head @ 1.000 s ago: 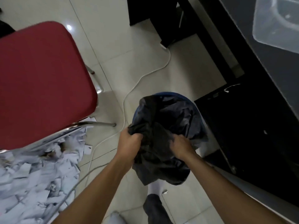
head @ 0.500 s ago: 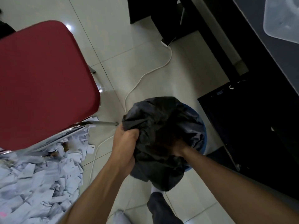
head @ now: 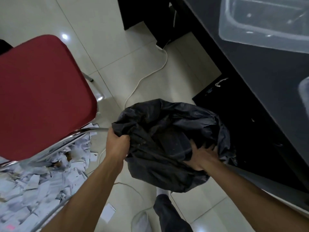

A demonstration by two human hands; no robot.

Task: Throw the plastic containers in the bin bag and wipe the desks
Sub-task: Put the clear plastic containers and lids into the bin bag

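Note:
A black bin bag (head: 167, 124) hangs open above the floor between my two hands. My left hand (head: 117, 145) grips its left rim in a fist. My right hand (head: 199, 156) grips the right rim, fingers curled into the folds. Inside the bag lies a dark rectangular container (head: 173, 144). A clear plastic container (head: 265, 22) sits on the dark desk (head: 267, 77) at the top right. The edge of a second clear container (head: 304, 96) shows at the right border.
A red chair (head: 41, 94) with chrome legs stands close on the left. Under it lies a heap of torn white paper (head: 33, 181). A white cable (head: 147, 76) runs across the tiled floor. My trouser leg and foot (head: 167, 213) are below the bag.
The bag has been lifted and spread wider, so its mouth now gapes and the blue bin under it no longer shows. My right hand has moved from inside the folds to the right rim.

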